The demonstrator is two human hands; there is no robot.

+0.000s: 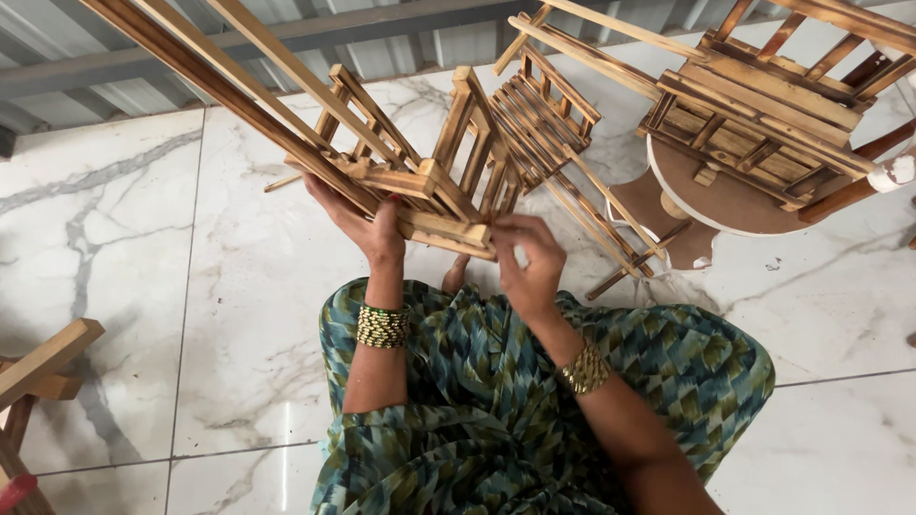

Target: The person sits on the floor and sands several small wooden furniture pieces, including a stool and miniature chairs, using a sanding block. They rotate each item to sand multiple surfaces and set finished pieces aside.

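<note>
A white marble-patterned tiled floor [143,238] with grey veins carries everything. A person sits on it in a green patterned garment [496,401]. At the floor's far right, a round brown board [725,205] lies flat, with slatted wooden racks [763,114] stacked on it. Another slatted wooden frame [544,124] rests near the far middle. At the near left edge stands part of a wooden piece [38,372].

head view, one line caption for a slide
Left hand and right hand hold a slatted wooden frame over a marble floor.
</note>
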